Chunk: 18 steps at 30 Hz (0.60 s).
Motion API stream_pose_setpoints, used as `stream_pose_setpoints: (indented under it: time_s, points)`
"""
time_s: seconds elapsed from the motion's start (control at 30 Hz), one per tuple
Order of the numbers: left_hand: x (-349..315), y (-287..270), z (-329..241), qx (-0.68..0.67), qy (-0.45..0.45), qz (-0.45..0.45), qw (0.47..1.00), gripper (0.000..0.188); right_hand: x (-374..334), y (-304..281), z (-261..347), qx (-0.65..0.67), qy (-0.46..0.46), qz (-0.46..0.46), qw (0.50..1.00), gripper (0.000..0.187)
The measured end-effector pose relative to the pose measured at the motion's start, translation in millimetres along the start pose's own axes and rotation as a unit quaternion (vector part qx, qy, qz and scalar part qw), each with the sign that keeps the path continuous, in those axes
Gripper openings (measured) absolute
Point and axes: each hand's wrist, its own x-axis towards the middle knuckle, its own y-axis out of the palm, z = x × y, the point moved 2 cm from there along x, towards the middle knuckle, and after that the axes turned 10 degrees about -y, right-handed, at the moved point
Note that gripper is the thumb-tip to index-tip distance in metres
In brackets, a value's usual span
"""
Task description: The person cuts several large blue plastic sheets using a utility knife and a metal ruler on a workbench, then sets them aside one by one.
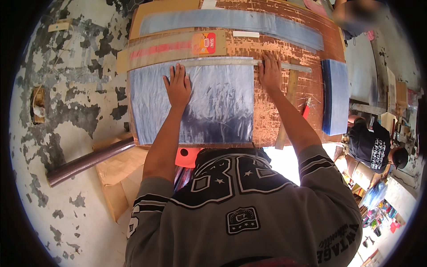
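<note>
A stack of clear bluish plastic sheet (213,98) lies flat on the worn brown table. Along its far edge runs a long metal ruler (222,62), which reaches past the sheet to the right. My left hand (179,88) rests on the sheet with fingers spread, the fingertips by the ruler's left part. Just beyond the sheet's right edge, my right hand (270,74) lies with stretched fingers across the ruler. Nothing shows in either hand. A red cutter knife (307,108) lies right of my right forearm, near a second, brownish ruler (289,107).
A stack of blue plastic strips (336,97) sits at the table's right edge. Farther back are a long plastic strip (231,22) and cardboard with a red-orange label (203,43). A dark roll (91,161) leans at left. Other people are at right, one in a black shirt (369,144).
</note>
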Motion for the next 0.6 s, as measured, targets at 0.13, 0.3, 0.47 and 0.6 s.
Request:
stream_pose_setpoints:
  time_s: [0.13,0.3,0.47,0.6]
  points:
    - [-2,-1,5,0.010,-0.019,-0.011,1.000,0.042,-1,6,0,-0.019,0.009,0.045,0.999,0.044]
    - [-2,4,15,-0.008,-0.052,-0.034,0.998,0.041,-1,7,0,-0.004,-0.030,0.047,0.998,0.046]
    - [-1,5,23,-0.007,-0.102,-0.050,0.994,0.043,-3,1,12,0.130,-0.040,0.014,0.991,0.041]
    - [-2,7,29,-0.020,-0.156,-0.057,0.986,0.045,0,-10,20,0.126,-0.075,-0.023,0.989,0.031]
